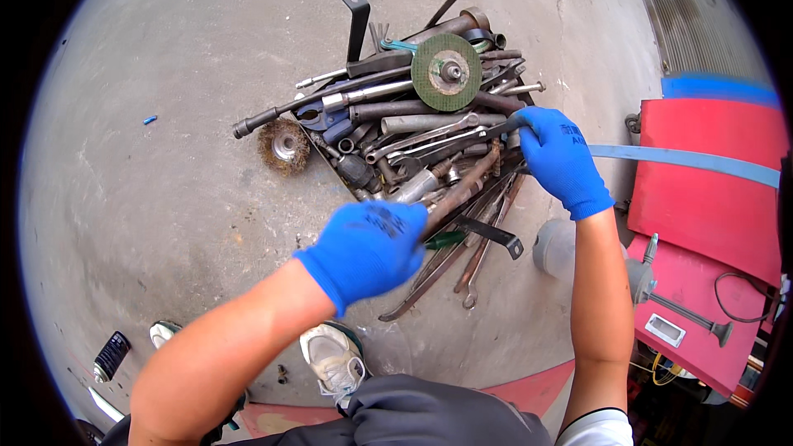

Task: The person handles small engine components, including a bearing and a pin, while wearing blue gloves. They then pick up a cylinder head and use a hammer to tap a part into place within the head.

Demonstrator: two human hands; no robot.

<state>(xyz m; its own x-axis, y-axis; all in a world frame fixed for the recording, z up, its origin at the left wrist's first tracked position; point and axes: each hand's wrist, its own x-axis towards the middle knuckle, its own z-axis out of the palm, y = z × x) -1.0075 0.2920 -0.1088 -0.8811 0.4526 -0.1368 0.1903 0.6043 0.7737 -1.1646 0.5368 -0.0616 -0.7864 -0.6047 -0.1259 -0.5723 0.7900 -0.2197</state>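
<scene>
A heap of metal tools and parts lies on the floor ahead of me. My left hand point(368, 248), in a blue glove, is closed round the near end of a brown curved bar point(462, 186). The bar's far end reaches into the pile; its kind is unclear. My right hand point(566, 161), also gloved in blue, grips the right end of a long dark flat tool point(462, 142) at the heap's right side. Close by lie combination wrenches point(425, 139), a drill chuck point(357, 172) and a green grinding disc point(446, 73) on top.
A round wire brush point(283, 147) sits left of the heap. Bent black brackets point(491, 235) stick out of it. On the right stand a red metal cabinet point(710, 173) and a grey cylindrical machine part point(555, 249). A black spray can point(111, 357) lies lower left, near my shoe point(332, 359).
</scene>
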